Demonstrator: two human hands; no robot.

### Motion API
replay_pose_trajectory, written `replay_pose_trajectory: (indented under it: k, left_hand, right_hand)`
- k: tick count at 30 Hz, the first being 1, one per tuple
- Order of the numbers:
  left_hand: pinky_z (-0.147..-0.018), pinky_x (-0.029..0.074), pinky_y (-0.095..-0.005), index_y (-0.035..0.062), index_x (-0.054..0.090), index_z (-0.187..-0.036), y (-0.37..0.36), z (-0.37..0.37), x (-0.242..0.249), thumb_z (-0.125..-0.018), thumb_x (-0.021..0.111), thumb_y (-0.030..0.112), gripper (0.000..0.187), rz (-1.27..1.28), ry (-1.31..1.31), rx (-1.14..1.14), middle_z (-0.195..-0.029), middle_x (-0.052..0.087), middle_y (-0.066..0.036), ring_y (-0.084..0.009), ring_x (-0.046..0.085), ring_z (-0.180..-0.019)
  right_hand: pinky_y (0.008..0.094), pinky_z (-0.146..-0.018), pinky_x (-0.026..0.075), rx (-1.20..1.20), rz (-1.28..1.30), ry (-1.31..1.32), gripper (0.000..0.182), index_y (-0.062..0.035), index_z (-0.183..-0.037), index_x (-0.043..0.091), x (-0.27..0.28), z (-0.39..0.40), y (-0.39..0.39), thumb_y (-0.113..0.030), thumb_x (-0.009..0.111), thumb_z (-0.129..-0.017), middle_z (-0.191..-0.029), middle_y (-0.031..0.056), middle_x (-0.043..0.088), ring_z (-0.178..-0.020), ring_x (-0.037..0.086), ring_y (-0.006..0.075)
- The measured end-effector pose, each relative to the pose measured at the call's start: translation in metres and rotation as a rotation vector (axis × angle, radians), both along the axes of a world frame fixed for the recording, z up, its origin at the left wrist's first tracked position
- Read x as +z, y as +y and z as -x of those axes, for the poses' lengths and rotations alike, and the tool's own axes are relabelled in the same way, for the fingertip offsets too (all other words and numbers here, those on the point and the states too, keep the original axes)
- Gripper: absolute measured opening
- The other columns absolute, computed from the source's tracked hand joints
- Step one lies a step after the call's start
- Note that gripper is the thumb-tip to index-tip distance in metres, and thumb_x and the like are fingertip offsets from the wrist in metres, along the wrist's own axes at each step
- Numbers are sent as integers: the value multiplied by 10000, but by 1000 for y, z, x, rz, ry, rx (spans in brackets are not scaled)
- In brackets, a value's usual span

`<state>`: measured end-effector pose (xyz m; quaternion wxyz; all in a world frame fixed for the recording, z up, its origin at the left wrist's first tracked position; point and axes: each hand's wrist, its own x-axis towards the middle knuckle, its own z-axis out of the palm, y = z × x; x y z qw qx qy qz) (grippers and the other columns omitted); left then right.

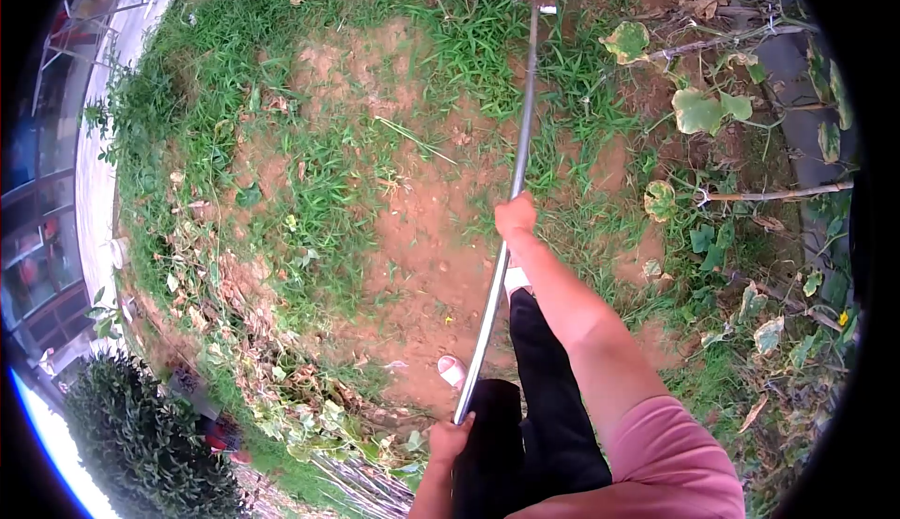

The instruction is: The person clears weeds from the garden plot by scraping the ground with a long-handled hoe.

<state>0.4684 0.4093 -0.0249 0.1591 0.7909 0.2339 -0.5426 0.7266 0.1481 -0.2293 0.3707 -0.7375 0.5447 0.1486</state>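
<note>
A long silvery metal pole (523, 144) runs from near my legs up to the grass at the top. My right hand (515, 215) is wrapped round it at about mid-length, with that arm stretched forward. Lower down, my left hand (451, 438) grips the near end, close to my thigh. By the far end shows a small white piece (548, 10); grass and soil make it hard to tell what kind of head, if any, the pole has.
Reddish bare soil (427, 266) and patchy green grass (328, 181) lie around my feet. Vines on sticks (778, 194) stand at the right. Dry cut plants (272, 331) and a bundle of thin sticks (361, 486) lie at the left, beyond them a dark bush (141, 439) and a pale ledge (97, 163).
</note>
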Motion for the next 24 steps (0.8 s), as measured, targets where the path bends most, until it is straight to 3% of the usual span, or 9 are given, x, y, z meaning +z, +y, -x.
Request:
replay_pose_trajectory:
  k: [4,6,9,10,11,14,18,21,24]
  left_hand:
    - [-719,482,-455,47,640,-885,114,164,87,-760,560,510,486,-93,114,-162,-829,625,-224,-396,597,-822]
    - [-524,453,-402,-14,622,-922,164,252,111,-785,607,420,455,-161,206,-136,-679,621,-164,-260,583,-613]
    - [-530,452,-416,-29,609,-893,145,220,143,-733,650,458,514,-247,175,-91,-703,621,-143,-264,571,-611]
    - [-719,484,-435,-33,621,-859,118,166,148,-725,577,550,600,-271,275,-185,-791,613,-266,-413,597,-805]
    - [-711,484,-443,-5,631,-815,105,146,137,-721,575,528,544,-186,101,-160,-772,618,-246,-405,601,-788]
    - [-679,486,-452,110,651,-853,65,89,75,-739,578,506,418,-195,38,-219,-796,632,-190,-381,605,-774]
    - [-673,484,-454,68,642,-828,-2,9,26,-750,567,534,478,-65,-36,-75,-774,627,-197,-386,604,-769]
    - [-676,486,-446,44,641,-809,55,100,-9,-766,537,547,516,-119,36,-114,-760,624,-208,-373,610,-765]
    - [-693,487,-444,39,645,-823,143,212,65,-780,513,542,521,-178,134,-274,-776,628,-212,-369,614,-773]
  right_hand:
    - [453,-651,462,11,-191,59,283,-3,-937,431,48,160,133,-86,576,-707,-746,235,586,-733,592,400]
    - [446,-632,468,-13,-332,49,275,-11,-938,418,95,188,142,-116,574,-738,-713,218,585,-706,598,389]
    - [400,-469,450,-151,-398,-2,261,-19,-929,399,72,188,142,-73,563,-733,-652,160,549,-556,590,303]
    - [397,-468,451,-174,-396,-18,251,-19,-918,403,61,191,135,-93,562,-739,-647,156,550,-550,592,300]
    - [393,-466,453,-195,-394,-33,242,-19,-908,408,62,185,124,-113,561,-745,-642,153,552,-545,593,297]
    - [411,-616,473,-228,-339,-72,292,5,-944,440,29,105,46,-176,575,-759,-754,206,588,-705,605,347]
    - [425,-717,485,-99,-85,-82,350,33,-1005,471,0,16,-30,-182,591,-756,-878,256,603,-852,601,387]
    - [434,-698,482,40,-58,-35,347,26,-979,475,-13,59,36,-185,607,-736,-858,243,602,-841,597,389]
    - [458,-675,462,66,-24,12,286,13,-912,464,17,213,174,-146,592,-713,-786,234,579,-767,585,397]
